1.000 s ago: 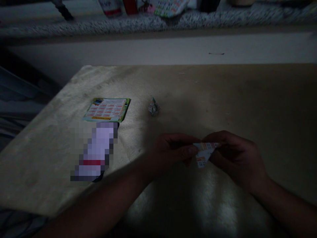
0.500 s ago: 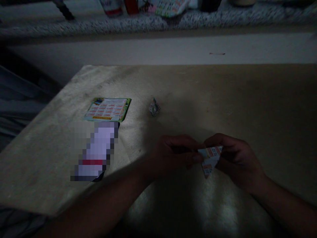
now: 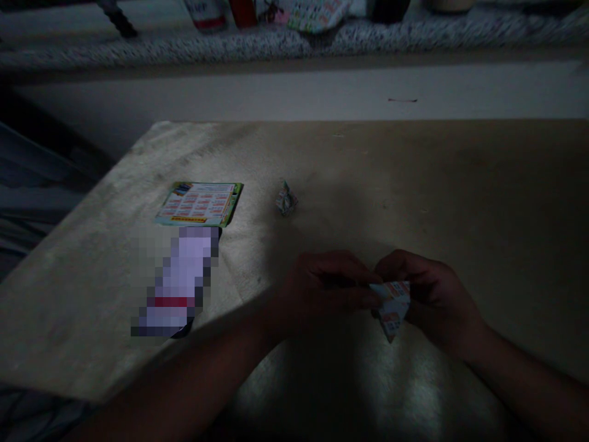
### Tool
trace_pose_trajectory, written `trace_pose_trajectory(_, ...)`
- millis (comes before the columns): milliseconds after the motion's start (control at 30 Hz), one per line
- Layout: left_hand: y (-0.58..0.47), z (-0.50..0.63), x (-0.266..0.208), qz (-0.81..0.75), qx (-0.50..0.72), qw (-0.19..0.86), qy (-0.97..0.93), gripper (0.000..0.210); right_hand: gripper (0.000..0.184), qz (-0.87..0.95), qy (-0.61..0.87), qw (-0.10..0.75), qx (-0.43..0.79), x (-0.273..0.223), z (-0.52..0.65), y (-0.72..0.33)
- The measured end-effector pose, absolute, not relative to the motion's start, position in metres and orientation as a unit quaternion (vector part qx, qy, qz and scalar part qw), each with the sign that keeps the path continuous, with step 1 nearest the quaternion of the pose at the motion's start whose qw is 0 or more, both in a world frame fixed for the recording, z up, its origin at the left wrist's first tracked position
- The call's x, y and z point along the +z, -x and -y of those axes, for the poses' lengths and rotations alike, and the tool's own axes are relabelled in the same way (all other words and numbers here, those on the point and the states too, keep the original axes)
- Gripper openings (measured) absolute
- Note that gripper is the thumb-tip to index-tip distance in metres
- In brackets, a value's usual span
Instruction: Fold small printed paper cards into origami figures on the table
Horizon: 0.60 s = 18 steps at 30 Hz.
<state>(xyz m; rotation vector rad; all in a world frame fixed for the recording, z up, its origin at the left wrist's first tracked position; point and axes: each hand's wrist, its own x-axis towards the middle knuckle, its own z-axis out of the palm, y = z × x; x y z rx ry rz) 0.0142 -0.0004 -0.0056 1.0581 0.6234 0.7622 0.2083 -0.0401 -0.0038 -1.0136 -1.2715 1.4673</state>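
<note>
- Folded paper (image 3: pixel 394 301), white with orange-red print, is held between both hands over the worktop (image 3: pixel 497 202), nearer its near edge than its far edge; triangle shape, one tip pointed at the near edge.
- Left hand (image 3: pixel 324 285): closed in a pinch, paper's left corner gripped, thumb laid on top, other fingers partly hidden.
- Right hand (image 3: pixel 435 301): fingers curled, paper gripped by its right side; fingertips partly hidden and dark.
- Crumpled-looking paper piece (image 3: pixel 286 202) is set down alone toward the far edge, well apart from the hands.
- Printed card (image 3: pixel 200 204), green-bordered, is laid flat near the left edge, toward the far left corner.
- Phone (image 3: pixel 183 276), screen blurred out in blocks, is placed at the card's near side, slanted toward the near edge; whether card and phone touch cannot be told.
- Beyond the far edge, a speckled ledge (image 3: pixel 257 48) is seen; a colourful packet (image 3: pixel 317 13) and a red container (image 3: pixel 243 12) are stood there, tops cut off.
</note>
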Motion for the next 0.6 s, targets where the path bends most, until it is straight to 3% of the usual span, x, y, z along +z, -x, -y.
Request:
trace_pose_trajectory(167, -0.0139, -0.0005, -0.0074, -0.3, 0.34, 0.753, -0.477, 0.021, 0.016, 0.596, 0.437, 0.477, 0.476, -0.0027, 0.039, -0.2085)
trace_pose_trajectory(300, -0.0156, -0.0005, -0.0075, -0.324, 0.316, 0.764, -0.46, 0.03, 0.009, 0.654, 0.442, 0.445, 0.424, -0.0049, 0.0396, -0.2114)
trace_pose_trajectory(600, -0.0153, 0.0017, 0.0002, -0.384, 0.263, 0.765, -0.445, 0.037, 0.019, 0.621, 0.462, 0.438, 0.456, -0.0002, 0.0378, -0.2077)
